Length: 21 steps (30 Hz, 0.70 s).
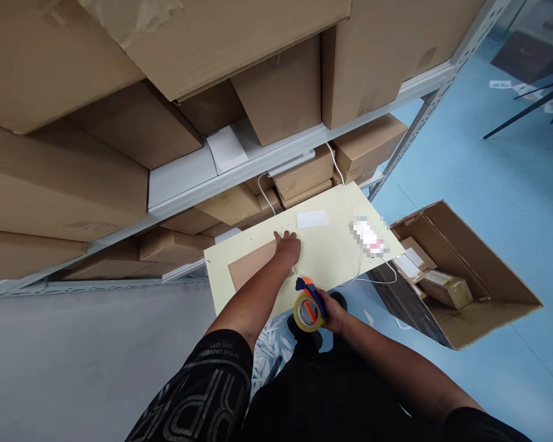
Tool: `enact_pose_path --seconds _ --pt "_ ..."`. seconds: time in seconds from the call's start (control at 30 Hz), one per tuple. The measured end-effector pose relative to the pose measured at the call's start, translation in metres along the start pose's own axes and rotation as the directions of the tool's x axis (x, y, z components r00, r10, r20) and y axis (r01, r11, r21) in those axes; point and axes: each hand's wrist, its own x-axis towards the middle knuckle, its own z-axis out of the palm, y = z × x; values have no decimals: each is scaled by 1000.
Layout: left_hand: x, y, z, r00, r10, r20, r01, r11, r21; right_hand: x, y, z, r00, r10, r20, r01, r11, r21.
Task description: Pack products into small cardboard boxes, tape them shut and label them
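My right hand (334,311) grips a tape dispenser (320,299), blue and orange, with a roll of clear yellowish tape (297,314) on it, just past the near edge of a pale yellow tabletop (332,264). On that tabletop lies a flat brown cardboard piece (246,265), partly covered by my left forearm. My left hand (288,250) rests at the cardboard's right end, its fingers stretched out and apart. A white paper slip (311,219) lies just beyond my left hand.
Shelving (299,144) full of cardboard boxes (286,86) rises beyond the tabletop. At right, an open carton (488,276) on the blue floor holds smaller boxes. White cables (338,162) cross the tabletop near a blurred-out item (368,236). White paper scraps (267,350) lie below, near my feet.
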Motion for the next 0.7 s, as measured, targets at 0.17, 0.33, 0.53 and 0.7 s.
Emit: enact_pose_path --seconds 0.17,0.33,0.53,0.7 --pt "-55 -27 -34 943 44 -330 -51 999 -14 2 0 4 992 126 4 -125 982 141" --pt "-159 -112 -43 970 126 -208 -108 989 97 10 1 -2 988 151 -21 -147 980 135" --pt "-215 -174 -2 969 219 115 -242 937 251 6 -5 0 987 162 12 -163 981 106" --pt "-212 -147 24 981 188 -47 -167 942 292 10 -29 7 983 184 23 -185 980 70"
